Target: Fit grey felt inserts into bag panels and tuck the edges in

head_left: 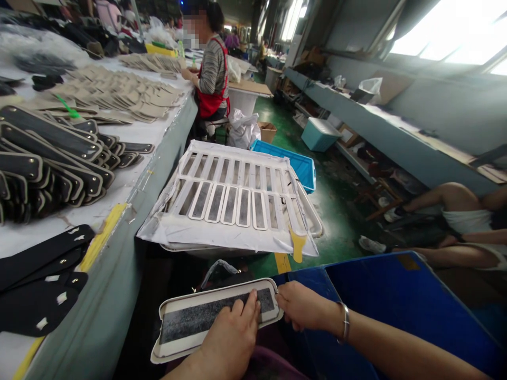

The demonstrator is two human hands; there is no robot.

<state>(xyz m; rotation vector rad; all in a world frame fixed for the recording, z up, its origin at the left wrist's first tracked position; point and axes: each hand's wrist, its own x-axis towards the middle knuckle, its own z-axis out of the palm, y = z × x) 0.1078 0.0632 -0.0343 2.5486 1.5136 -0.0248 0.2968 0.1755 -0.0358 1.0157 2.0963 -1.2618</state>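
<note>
A long cream panel (186,305) with rounded corners, a raised rim and a dark grey speckled strip (198,319) along its middle lies tilted over my lap. My left hand (232,338) rests across it, fingers stretched flat on the strip toward its right end. At that same right end my right hand (299,306) has its fingers closed on the panel's rim; the fingertips are partly hidden. Beyond the panel, a white slatted rack (225,237) carries several smaller white-edged pieces with grey middles (216,203) in a row.
On the left table (138,182) lie stacked dark strips with studs (51,142), black pieces (43,285) and many beige pieces (119,89). A blue bin (380,295) stands at my right, a light-blue crate (303,171) behind the rack. A co-worker in a red apron (214,95) sits farther off.
</note>
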